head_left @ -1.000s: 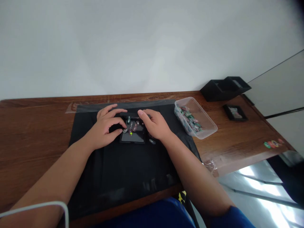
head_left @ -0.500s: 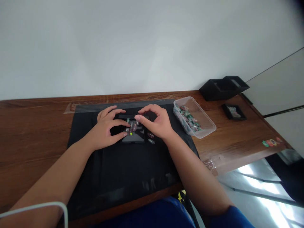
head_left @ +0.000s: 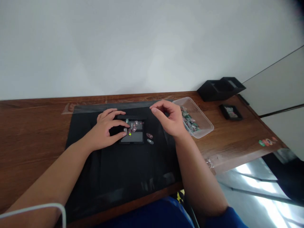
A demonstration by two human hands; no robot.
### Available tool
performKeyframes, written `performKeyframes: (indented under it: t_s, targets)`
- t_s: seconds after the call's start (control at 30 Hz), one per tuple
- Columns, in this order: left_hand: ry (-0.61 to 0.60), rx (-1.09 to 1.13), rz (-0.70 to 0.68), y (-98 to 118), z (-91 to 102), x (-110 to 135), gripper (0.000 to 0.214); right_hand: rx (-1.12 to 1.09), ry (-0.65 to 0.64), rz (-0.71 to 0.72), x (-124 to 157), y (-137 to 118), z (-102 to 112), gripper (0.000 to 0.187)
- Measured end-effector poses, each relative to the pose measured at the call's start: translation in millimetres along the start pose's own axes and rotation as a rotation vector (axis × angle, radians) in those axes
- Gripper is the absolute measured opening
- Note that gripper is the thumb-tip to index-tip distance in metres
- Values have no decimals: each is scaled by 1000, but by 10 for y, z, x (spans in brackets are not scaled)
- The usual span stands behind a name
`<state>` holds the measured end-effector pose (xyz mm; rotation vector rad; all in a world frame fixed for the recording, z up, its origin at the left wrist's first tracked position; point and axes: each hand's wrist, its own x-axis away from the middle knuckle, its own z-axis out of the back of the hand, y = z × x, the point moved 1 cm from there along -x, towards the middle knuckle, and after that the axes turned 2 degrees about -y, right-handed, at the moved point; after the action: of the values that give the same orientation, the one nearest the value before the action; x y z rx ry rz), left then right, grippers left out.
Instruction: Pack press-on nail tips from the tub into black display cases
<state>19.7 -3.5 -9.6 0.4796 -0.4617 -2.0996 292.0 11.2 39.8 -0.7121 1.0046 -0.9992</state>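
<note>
A small black case [head_left: 131,137] lies on the black mat with several glossy press-on nails [head_left: 134,127] in its upper and left part, pink and greenish, with tiny decorations. My left hand [head_left: 108,126] rests at the case's left side. Its thumb and index finger close around a press-on nail [head_left: 125,129] there, while the other fingers stretch above. My right hand [head_left: 169,117] hovers to the right of the case, thumb and index tips pinched together; whatever is between them is too small to see. Two loose nails [head_left: 150,138] lie on the mat right of the case.
A clear plastic box [head_left: 201,122] holding many packaged green and pink pieces stands right of the mat [head_left: 133,171]. Black organizers [head_left: 218,90] and a small black tray [head_left: 231,112] sit farther right. A white cable [head_left: 35,206] crosses the lower left.
My right hand has moved right, away from the case and up to the clear box's left edge, its fingertips drawing closer together. My left hand stays at the case.
</note>
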Motion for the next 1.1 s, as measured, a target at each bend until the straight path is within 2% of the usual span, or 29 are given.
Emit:
performKeyframes:
  t_s: [0.27,0.4,0.47,0.57,0.63,0.7,0.83,1.03,1.1]
  targets:
    - [34,-3,-18,8,22,-7,26,162,-66,64,5,-23,-26,25]
    - [55,8,-14,28,21,-5,25,141,-86,112,39,-149,32,44]
    - [52,14,-12,42,10,-4,26,70,-178,96,59,-227,60,53]
    - [21,21,-21,63,-6,-6,28,-10,-440,-58,74,-270,69,53]
    - [6,20,-25,73,-10,-8,28,24,-588,-182,72,-235,55,48]
    - [5,18,-26,78,-9,-8,27,119,-648,-247,61,-176,38,43]
    - [13,34,-25,79,-8,-6,29,297,-653,-229,41,-119,21,47]
    - [-65,42,-11,104,-14,-1,37,382,-641,-261,22,-218,20,44]
    - [-56,35,-2,107,-20,0,39,423,-641,-275,17,-231,6,43]
